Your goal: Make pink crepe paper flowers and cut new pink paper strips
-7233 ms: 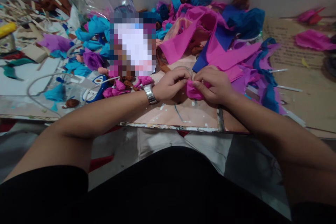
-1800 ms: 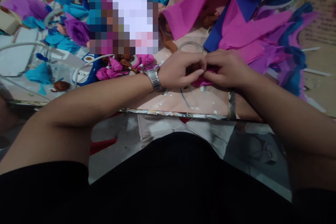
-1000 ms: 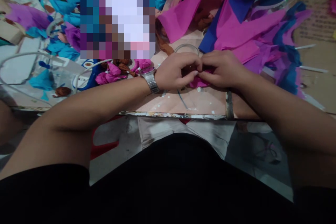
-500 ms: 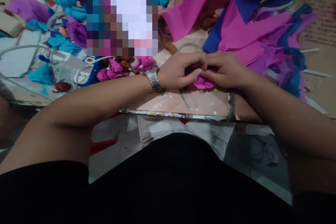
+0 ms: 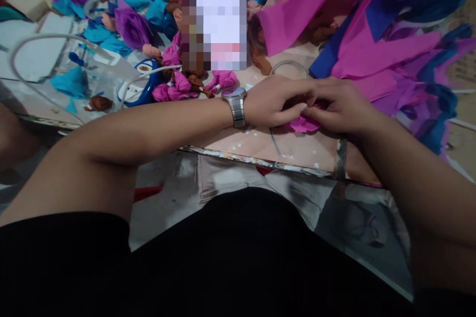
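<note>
Both hands meet over the table near its front edge, with a small piece of bright pink crepe paper point(image 5: 305, 124) between them. My left hand point(image 5: 275, 100), wearing a metal wristwatch point(image 5: 236, 105), has its thumb and fingers closed on the paper from the left. From the other side my right hand point(image 5: 341, 105) pinches the same piece, thumb close to the left thumb. Fingers cover most of the paper; only its lower part shows. A thin dark strip point(image 5: 275, 140) lies on the tabletop just below.
Pink paper sheets point(image 5: 386, 62) pile up at the right. Wrapped pink paper pieces point(image 5: 176, 86) lie left of the watch, beside a blue-and-white device point(image 5: 139, 84) and a grey cable point(image 5: 37, 42). Blue paper pieces point(image 5: 69, 81) are further left. A pixelated patch hides part of the back.
The view has shifted, so the table things and hands appear further right. Both hands keep hold of the pink paper, their grip looking nearly the same.
</note>
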`<action>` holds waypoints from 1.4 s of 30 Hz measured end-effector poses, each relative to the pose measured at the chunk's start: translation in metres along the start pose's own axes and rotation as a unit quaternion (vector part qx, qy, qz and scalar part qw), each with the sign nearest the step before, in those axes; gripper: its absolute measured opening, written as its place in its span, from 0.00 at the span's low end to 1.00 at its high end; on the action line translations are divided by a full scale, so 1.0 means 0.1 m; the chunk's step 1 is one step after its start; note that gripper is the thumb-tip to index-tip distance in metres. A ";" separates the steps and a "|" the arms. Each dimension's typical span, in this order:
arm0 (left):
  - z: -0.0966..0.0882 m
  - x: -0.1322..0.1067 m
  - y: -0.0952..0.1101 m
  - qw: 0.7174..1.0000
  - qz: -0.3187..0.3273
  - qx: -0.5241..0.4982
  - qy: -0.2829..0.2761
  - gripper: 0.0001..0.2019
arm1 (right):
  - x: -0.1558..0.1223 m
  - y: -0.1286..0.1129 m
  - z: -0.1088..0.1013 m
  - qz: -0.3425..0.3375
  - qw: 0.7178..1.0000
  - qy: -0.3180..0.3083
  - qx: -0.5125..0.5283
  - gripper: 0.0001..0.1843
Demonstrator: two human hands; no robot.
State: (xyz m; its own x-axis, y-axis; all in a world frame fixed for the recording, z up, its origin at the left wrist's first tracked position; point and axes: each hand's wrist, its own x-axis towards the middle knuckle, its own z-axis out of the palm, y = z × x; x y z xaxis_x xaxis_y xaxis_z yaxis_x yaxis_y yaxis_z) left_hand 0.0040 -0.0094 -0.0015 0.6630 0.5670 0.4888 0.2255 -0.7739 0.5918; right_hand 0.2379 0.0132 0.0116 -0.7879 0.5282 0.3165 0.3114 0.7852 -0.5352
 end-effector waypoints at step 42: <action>-0.01 0.00 -0.05 0.999 -0.047 -0.010 -0.005 0.09 | -0.03 0.01 0.00 -0.013 0.999 -0.005 -0.034 0.19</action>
State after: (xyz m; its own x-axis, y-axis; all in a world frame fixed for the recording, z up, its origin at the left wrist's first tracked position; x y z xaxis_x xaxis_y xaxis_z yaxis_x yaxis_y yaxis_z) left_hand 0.0025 -0.0055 -0.0037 0.6466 0.6343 0.4238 0.2728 -0.7111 0.6480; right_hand 0.2406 0.0118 0.0099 -0.8020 0.5035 0.3213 0.3251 0.8192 -0.4725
